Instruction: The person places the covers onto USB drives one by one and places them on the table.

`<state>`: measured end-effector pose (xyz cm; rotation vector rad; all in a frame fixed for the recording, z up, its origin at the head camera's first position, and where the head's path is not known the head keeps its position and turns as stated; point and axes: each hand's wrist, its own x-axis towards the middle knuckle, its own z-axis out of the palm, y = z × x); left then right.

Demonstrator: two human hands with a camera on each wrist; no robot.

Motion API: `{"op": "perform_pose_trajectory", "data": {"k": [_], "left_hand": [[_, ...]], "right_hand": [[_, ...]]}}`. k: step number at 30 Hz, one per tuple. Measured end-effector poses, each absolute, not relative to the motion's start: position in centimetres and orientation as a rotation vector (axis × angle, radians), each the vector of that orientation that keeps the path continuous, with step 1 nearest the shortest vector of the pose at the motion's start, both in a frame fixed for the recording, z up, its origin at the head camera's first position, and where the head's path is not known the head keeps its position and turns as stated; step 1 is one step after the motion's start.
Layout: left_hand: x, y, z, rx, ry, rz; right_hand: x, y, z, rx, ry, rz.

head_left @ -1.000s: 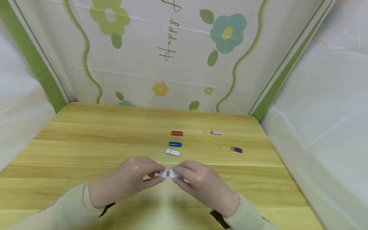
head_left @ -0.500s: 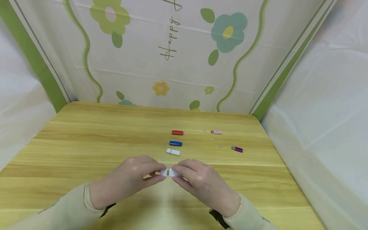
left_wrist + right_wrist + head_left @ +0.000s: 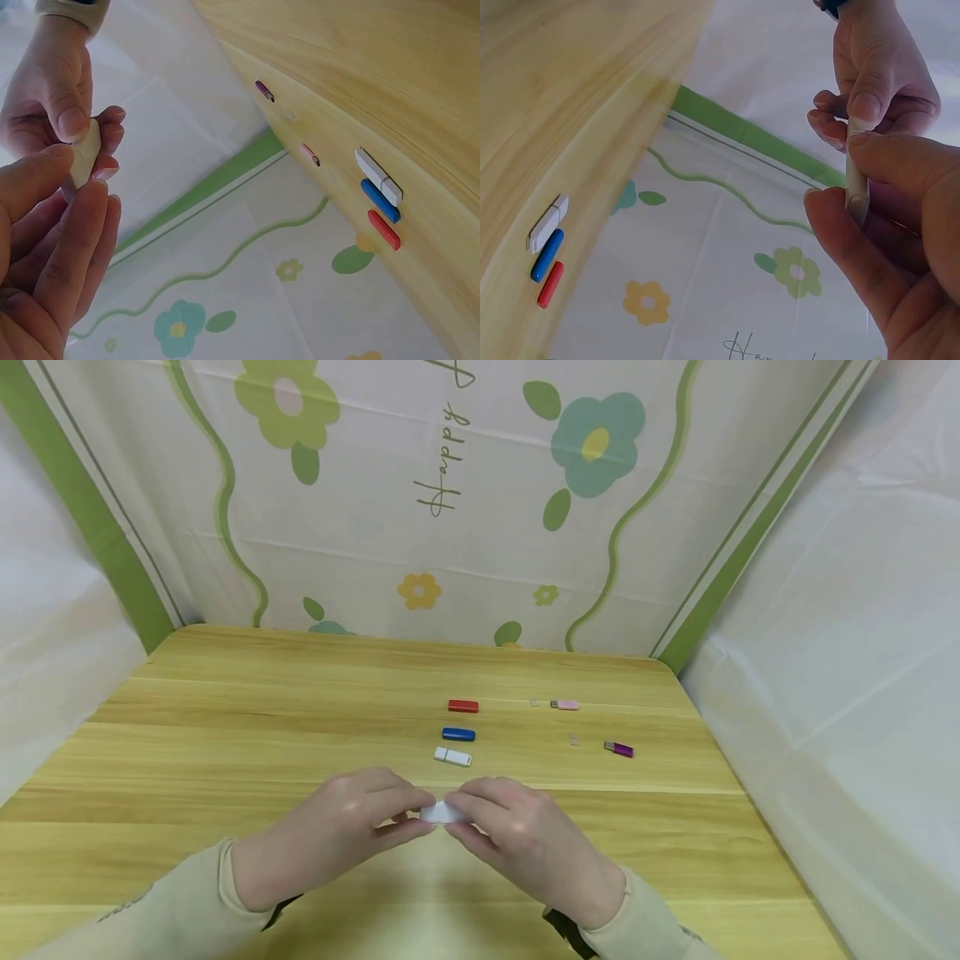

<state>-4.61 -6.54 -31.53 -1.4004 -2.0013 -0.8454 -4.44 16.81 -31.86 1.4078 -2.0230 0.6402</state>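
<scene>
Between the two hands is a white USB stick [image 3: 441, 812] with its cap over the metal plug, so no metal shows. My left hand [image 3: 337, 827] pinches the cap end between thumb and fingers. The body end is pinched by my right hand [image 3: 528, 835]. In the left wrist view the white USB stick [image 3: 86, 154] appears as one joined piece, partly covered by fingertips. Beyond the hands lie a second white USB stick [image 3: 452, 757], a blue USB stick [image 3: 458, 735] and a red USB stick [image 3: 462, 706], all capped.
Farther right on the wooden table [image 3: 225, 718] lie a pink USB stick [image 3: 565, 705] and a purple USB stick [image 3: 618, 749], plugs bare. A small clear cap [image 3: 534, 702] sits by the pink one, another clear cap [image 3: 573, 740] by the purple one. A flowered curtain [image 3: 360, 510] hangs behind.
The hands have come slightly together. The metal plug that showed between the cap and the body of the white USB stick is now covered; the other sticks stay put.
</scene>
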Motion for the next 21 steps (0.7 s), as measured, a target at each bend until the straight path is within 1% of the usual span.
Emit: {"op": "perform_pose_trajectory", "data": {"k": [21], "left_hand": [[-4.51, -6.71, -31.53, -1.412, -1.939, -0.765]], "right_hand": [[-4.23, 15.91, -31.87, 1.396, -1.984, 0.490]]}}
